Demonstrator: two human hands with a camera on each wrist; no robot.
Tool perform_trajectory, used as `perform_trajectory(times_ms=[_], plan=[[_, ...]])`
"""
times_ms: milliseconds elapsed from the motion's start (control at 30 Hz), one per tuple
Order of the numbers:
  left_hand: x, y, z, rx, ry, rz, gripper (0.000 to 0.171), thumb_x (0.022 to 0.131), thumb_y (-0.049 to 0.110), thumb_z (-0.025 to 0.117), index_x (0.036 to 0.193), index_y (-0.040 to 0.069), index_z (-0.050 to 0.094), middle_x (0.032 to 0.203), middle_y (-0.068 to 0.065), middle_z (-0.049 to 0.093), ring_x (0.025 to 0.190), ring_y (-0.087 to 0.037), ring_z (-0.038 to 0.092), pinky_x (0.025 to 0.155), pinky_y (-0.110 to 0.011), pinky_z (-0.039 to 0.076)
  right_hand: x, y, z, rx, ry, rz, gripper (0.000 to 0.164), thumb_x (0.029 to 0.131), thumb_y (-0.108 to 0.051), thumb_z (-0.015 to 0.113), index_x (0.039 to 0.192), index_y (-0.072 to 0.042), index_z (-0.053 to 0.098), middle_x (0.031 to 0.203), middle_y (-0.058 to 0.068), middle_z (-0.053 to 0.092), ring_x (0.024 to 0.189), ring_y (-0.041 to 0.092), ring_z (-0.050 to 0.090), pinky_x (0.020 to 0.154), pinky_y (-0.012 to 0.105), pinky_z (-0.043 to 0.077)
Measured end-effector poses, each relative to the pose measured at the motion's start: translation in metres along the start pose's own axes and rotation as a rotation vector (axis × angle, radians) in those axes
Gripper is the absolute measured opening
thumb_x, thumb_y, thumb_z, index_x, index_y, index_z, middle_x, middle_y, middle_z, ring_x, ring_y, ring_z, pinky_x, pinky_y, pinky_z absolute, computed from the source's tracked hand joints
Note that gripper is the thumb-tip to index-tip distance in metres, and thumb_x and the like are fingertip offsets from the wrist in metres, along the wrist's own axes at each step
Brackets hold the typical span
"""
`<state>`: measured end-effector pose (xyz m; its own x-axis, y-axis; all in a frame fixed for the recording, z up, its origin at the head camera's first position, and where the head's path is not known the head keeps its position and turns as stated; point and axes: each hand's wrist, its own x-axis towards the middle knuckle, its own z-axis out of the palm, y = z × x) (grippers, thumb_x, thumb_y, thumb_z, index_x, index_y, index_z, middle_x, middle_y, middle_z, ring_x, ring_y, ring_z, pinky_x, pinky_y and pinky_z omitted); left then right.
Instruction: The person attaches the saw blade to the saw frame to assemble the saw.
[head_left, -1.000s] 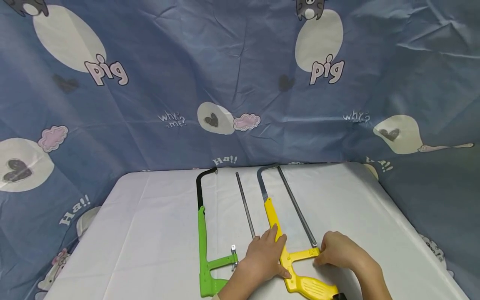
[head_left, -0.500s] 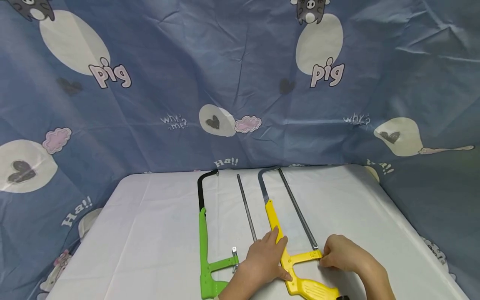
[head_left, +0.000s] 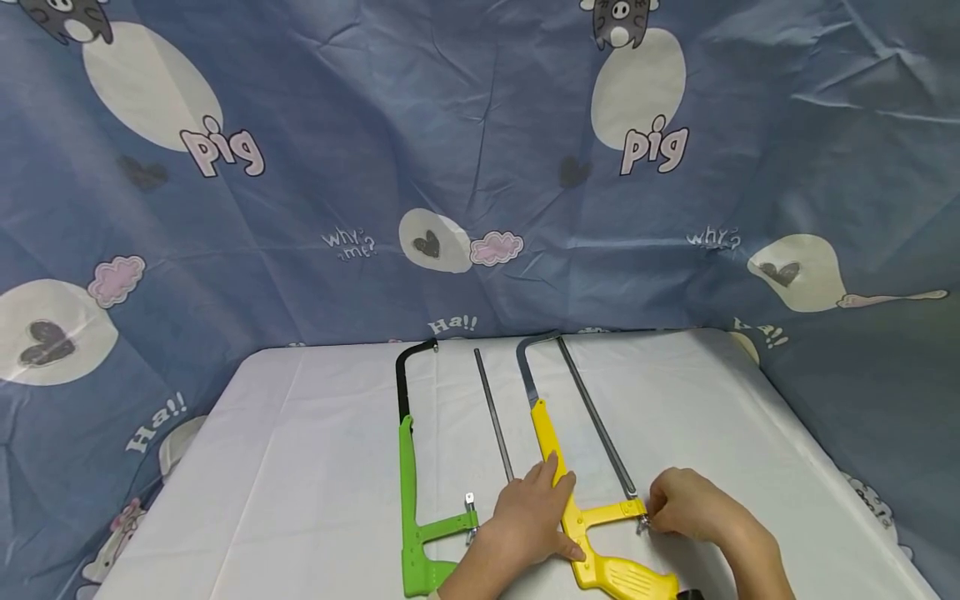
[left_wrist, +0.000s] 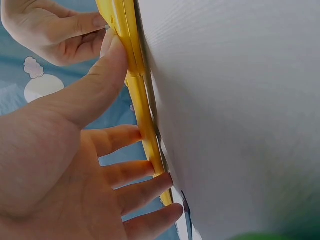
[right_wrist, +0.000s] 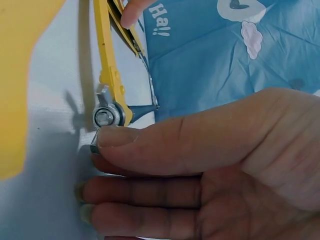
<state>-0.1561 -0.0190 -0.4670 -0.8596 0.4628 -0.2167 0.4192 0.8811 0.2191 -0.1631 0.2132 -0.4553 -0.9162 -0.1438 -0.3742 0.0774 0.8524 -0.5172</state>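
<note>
Blue printed curtain with pig drawings and "Ha!!" lettering rises behind a white table. On the table, right of centre, lies a yellow hacksaw. The black end piece of its ribbed handle is cut off by the lower edge of the head view, and the left hand covers part of the frame.

Its front arm is dark grey and hooked; a straight grey blade runs from that tip back to the short yellow crossbar. A silver wing nut sits at the crossbar's outer end.

The right hand pinches one wing of that nut, a narrow grip between thumb and index finger; most of the index finger is hidden by the thumb in the right wrist view. The left hand's grip is loose and spread, with thumb and fingertips touching the yellow frame rather than wrapping it.

To the left lies a green hacksaw with a black front arm, its handle partly behind the left forearm. Between the two saws is a loose blade, its near end out of sight by the left hand. A green blur at the left wrist view's bottom edge is too indistinct to identify.
</note>
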Motion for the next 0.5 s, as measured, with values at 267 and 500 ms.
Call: perform_trajectory(times_ms=[267, 500], plan=[[0.0002, 0.0010, -0.0006, 0.000, -0.002, -0.004, 0.098, 0.064, 0.060, 0.083, 0.147, 0.025, 0.047, 0.162, -0.008, 0.032, 0.145, -0.025, 0.040, 0.104, -0.045, 0.050, 0.0028, -0.0034, 0.0029, -0.035, -0.007, 0.020, 0.010, 0.069, 0.002, 0.073, 0.075, -0.006, 0.071, 0.068, 0.001, 0.061, 0.063, 0.017, 0.051, 0.056, 0.029, 0.042], [0.0011, -0.0003, 0.0017, -0.010, -0.009, -0.001, 0.097, 0.064, 0.060, 0.083, 0.148, 0.025, 0.047, 0.162, -0.008, 0.032, 0.145, -0.025, 0.040, 0.104, -0.046, 0.049, 0.0042, -0.0029, 0.0058, -0.041, -0.018, 0.012, 0.013, 0.068, 0.004, 0.074, 0.073, -0.009, 0.072, 0.065, 0.001, 0.062, 0.060, 0.016, 0.050, 0.055, 0.028, 0.041]])
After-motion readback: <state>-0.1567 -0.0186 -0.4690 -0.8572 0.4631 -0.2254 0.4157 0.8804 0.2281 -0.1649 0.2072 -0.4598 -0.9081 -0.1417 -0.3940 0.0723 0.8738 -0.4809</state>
